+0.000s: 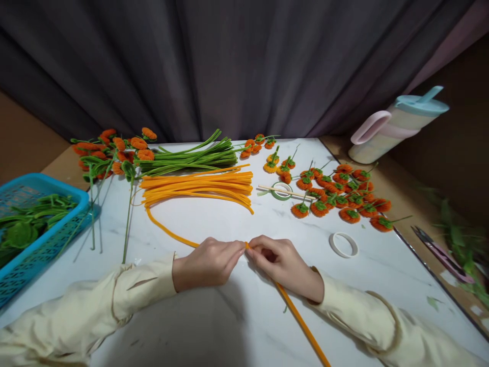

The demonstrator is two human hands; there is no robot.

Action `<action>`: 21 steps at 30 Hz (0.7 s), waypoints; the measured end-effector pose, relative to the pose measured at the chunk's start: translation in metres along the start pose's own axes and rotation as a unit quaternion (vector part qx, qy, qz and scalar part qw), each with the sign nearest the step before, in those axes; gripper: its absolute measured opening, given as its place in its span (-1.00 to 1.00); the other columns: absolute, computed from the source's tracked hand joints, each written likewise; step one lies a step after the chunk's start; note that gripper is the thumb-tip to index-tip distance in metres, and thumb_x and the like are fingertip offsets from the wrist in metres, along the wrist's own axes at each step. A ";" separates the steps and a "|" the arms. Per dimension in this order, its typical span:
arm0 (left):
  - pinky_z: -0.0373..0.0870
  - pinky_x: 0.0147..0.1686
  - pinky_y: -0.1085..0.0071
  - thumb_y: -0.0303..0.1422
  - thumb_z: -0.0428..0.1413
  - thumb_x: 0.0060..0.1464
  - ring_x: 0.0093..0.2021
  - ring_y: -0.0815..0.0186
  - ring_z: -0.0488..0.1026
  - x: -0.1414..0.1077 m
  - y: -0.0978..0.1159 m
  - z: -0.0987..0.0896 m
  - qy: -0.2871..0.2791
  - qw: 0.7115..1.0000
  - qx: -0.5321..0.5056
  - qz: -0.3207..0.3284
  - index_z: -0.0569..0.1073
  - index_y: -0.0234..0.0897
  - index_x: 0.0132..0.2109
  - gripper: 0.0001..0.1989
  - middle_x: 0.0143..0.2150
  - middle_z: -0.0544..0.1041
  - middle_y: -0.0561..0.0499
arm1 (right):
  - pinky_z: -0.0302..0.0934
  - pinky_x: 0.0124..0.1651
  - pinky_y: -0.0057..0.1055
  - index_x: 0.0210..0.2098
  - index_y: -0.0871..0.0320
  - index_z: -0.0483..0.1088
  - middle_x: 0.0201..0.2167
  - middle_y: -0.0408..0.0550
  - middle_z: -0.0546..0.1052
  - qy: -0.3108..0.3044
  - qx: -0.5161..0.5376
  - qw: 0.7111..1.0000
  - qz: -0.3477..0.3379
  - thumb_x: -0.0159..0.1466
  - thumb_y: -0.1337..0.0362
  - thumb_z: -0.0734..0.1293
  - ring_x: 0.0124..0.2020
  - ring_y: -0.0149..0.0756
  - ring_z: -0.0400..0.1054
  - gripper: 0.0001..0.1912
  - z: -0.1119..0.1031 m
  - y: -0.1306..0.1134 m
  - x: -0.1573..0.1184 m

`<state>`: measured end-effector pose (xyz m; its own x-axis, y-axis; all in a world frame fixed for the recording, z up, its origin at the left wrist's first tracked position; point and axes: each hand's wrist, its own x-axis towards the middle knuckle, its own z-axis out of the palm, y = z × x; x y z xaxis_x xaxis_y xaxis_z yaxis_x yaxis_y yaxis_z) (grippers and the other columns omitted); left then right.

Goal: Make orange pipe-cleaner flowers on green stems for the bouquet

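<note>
An orange pipe cleaner (301,322) runs through both hands above the white table. My left hand (212,261) is closed on it, and one end trails from this hand back toward the orange bundle. With thumb and fingers pinched, my right hand (280,262) grips the same pipe cleaner close to the left fingertips. Its other end slants down to the near edge of the picture. A small orange bit shows between the two pinches, though the fingers hide its shape. Just beyond the hands lies a bundle of orange pipe cleaners (198,187).
Green pipe cleaners (191,159) lie behind. Orange flowers with stems (118,153) stand back left; several flower heads (340,188) spread right. A blue basket (72,206) holds green pieces. White tape (344,245), a wooden stick (298,193), scissors (445,257) and a tumbler (397,127) are rightward.
</note>
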<state>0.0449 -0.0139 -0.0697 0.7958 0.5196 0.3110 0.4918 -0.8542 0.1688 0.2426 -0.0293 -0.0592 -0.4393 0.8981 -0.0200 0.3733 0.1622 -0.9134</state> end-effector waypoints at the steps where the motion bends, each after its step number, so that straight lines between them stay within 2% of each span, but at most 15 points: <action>1: 0.33 -0.49 0.55 -0.46 -0.25 0.26 -0.49 0.40 0.44 0.000 0.000 0.000 0.004 1.000 0.002 -0.001 0.36 -0.37 -0.15 -0.71 -0.44 0.47 -0.03 | 0.07 -0.54 -0.56 -0.31 0.20 0.37 -0.62 -0.19 0.35 -0.003 0.002 1.000 0.004 0.30 0.13 0.19 -0.62 -0.49 0.14 -0.73 0.000 0.000 0.000; 11: 0.36 -0.44 0.56 -0.45 -0.19 0.26 -0.41 0.39 0.50 -0.002 0.000 0.004 0.048 0.999 0.019 -0.016 0.39 -0.35 -0.13 -0.74 -0.32 0.54 -0.08 | 0.06 -0.50 -0.53 -0.27 0.23 0.40 -0.61 -0.17 0.38 -0.016 -0.038 0.999 0.009 0.32 0.16 0.15 -0.60 -0.47 0.14 -0.71 -0.002 0.000 0.002; 21: 0.43 -0.37 0.52 -0.50 -0.20 0.24 -0.32 0.36 0.53 -0.003 -0.002 0.005 0.068 0.994 0.076 0.029 0.40 -0.42 -0.06 -0.70 -0.23 0.57 -0.16 | 0.04 -0.51 -0.52 -0.27 0.22 0.39 -0.62 -0.19 0.37 -0.004 -0.039 0.999 0.001 0.32 0.19 0.14 -0.61 -0.48 0.13 -0.73 -0.001 0.002 0.001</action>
<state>0.0435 -0.0135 -0.0754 0.7748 0.4527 0.4414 0.5013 -0.8652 0.0074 0.2435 -0.0281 -0.0607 -0.4440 0.8957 -0.0252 0.4373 0.1921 -0.8785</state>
